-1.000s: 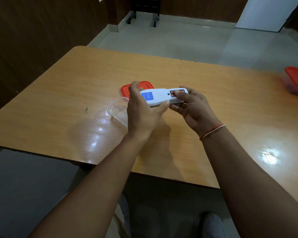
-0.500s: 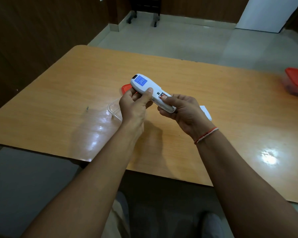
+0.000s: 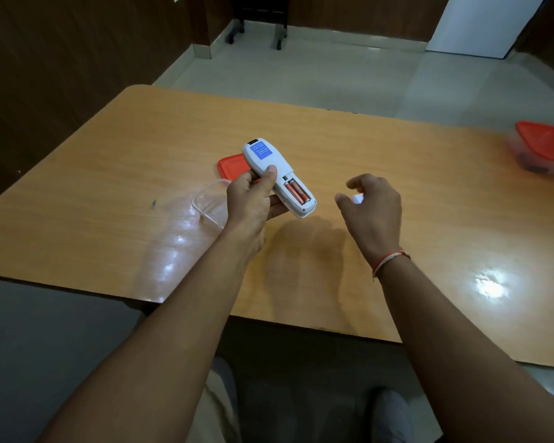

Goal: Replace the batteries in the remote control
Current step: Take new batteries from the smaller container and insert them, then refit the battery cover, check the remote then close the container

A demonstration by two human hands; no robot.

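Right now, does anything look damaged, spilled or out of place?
Nothing damaged or spilled. The remote, in the left hand, has its cover off, two orange batteries exposed, as the task expects. A clear container sits open beside its red lid.

**What the tabletop carries**

I see an orange-brown wooden tabletop [image 3: 381,148] with a glossy finish, catching bright glare at its near right and near left. On it lies a flat red lid [image 3: 232,166], and just beside that, nearer me, a clear plastic container [image 3: 207,203]. At the far right edge sits another clear container with a red lid [image 3: 544,150]. A small dark speck [image 3: 153,203] marks the left side.
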